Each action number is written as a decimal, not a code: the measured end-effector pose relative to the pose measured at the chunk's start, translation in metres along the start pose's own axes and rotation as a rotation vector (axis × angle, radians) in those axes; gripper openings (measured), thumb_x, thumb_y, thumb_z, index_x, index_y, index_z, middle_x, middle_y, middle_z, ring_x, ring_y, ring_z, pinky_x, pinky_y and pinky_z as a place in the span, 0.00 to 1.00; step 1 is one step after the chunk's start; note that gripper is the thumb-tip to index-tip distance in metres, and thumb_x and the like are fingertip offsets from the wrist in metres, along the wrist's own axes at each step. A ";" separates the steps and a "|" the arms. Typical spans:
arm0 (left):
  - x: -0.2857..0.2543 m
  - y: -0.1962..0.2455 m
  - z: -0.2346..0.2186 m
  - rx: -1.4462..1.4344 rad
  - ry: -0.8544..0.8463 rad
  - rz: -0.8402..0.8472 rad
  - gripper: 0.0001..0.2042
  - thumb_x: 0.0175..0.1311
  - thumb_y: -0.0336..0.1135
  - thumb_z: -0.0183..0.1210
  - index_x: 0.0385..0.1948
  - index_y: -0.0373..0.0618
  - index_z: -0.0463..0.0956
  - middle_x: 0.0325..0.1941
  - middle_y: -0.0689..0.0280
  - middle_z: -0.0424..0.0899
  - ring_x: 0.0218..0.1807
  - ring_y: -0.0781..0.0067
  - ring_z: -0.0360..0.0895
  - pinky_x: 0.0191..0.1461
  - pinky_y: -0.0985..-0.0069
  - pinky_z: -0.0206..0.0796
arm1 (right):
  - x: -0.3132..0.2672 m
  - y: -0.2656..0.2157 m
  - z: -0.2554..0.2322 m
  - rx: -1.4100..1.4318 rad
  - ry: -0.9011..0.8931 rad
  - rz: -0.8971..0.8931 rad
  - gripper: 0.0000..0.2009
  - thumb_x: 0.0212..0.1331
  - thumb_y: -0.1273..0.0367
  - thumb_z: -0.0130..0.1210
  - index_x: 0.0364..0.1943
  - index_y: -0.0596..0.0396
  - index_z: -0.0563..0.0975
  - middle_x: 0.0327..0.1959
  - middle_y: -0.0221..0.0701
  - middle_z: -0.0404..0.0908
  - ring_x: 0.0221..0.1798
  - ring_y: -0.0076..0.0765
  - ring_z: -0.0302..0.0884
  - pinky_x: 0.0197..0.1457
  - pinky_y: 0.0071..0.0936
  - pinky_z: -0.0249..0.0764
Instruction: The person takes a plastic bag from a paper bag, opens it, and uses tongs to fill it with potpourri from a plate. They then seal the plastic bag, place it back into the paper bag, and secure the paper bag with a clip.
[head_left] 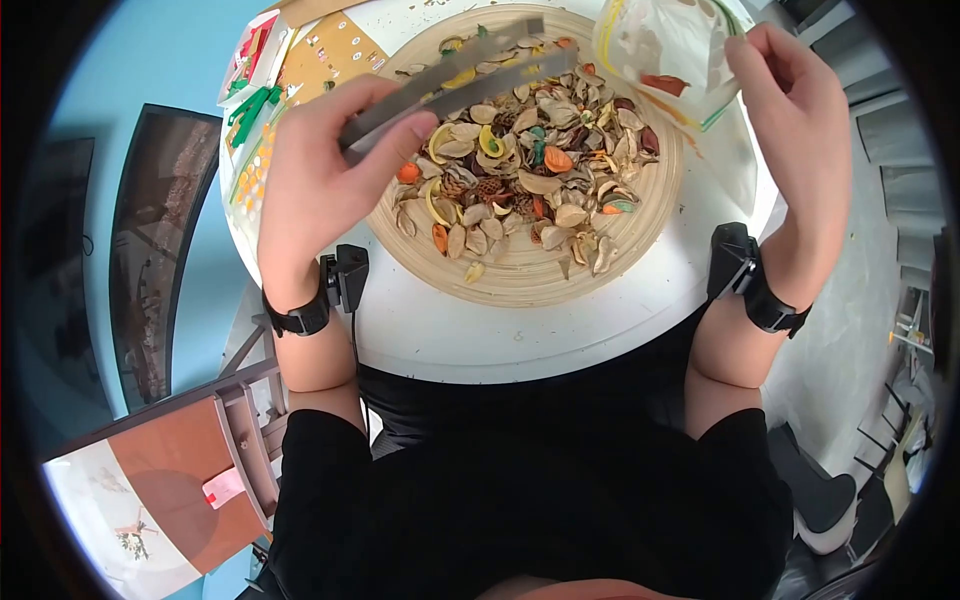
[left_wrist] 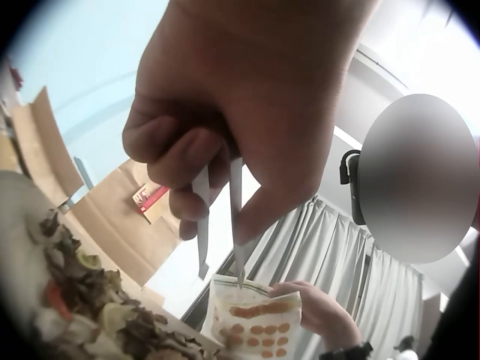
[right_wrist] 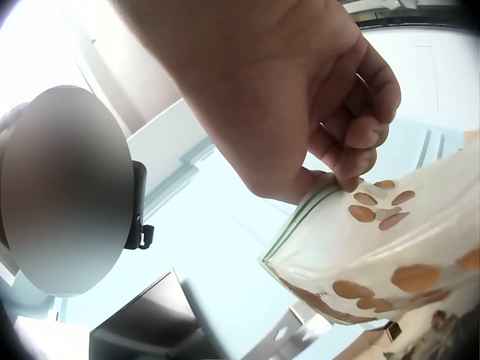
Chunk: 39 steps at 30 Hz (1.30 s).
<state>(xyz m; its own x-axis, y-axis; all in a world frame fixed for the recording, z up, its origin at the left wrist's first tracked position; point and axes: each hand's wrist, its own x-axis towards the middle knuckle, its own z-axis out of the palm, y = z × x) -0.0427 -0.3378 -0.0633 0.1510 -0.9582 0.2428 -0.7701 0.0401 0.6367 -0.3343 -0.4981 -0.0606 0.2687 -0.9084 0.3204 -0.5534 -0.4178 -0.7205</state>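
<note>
My left hand grips a pair of metal tongs between thumb and fingers. The tongs reach over the potpourri, their two arms apart with nothing seen between the tips in the left wrist view. Dried petals, small cones and orange and yellow pieces make up the potpourri, spread on a round wooden plate. At the upper right, my right hand pinches the rim of a zip bag printed with orange-brown spots. The bag's mouth gapes, and a reddish-brown petal shows at it.
The plate lies on a round white table. At the table's left stand a white box with red and green things and a brown paper sheet. Another spotted bag lies at the left edge. A framed picture is at lower left.
</note>
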 end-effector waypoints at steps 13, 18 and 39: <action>0.003 0.001 0.010 0.298 -0.237 -0.014 0.14 0.63 0.43 0.68 0.35 0.39 0.83 0.22 0.52 0.81 0.25 0.49 0.80 0.31 0.64 0.69 | -0.022 -0.049 0.006 -0.077 0.142 -0.049 0.11 0.60 0.72 0.54 0.21 0.64 0.73 0.16 0.24 0.69 0.21 0.17 0.64 0.24 0.24 0.58; 0.004 -0.002 0.011 0.284 -0.202 0.011 0.14 0.64 0.43 0.68 0.36 0.39 0.84 0.22 0.52 0.81 0.24 0.50 0.81 0.30 0.66 0.70 | -0.021 -0.047 0.008 -0.155 0.126 -0.077 0.11 0.59 0.72 0.54 0.22 0.65 0.75 0.15 0.27 0.70 0.21 0.18 0.65 0.25 0.25 0.59; -0.003 0.013 0.024 -0.176 0.033 0.001 0.10 0.66 0.33 0.69 0.38 0.35 0.83 0.25 0.71 0.83 0.26 0.87 0.73 0.30 0.85 0.62 | -0.016 -0.025 0.021 0.055 -0.159 -0.083 0.12 0.65 0.67 0.57 0.28 0.61 0.74 0.19 0.19 0.67 0.25 0.13 0.59 0.28 0.20 0.57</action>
<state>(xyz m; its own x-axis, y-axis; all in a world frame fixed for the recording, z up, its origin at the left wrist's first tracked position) -0.0681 -0.3414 -0.0727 0.1728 -0.9484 0.2658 -0.6501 0.0929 0.7541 -0.3083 -0.4733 -0.0608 0.4355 -0.8548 0.2823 -0.4814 -0.4862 -0.7293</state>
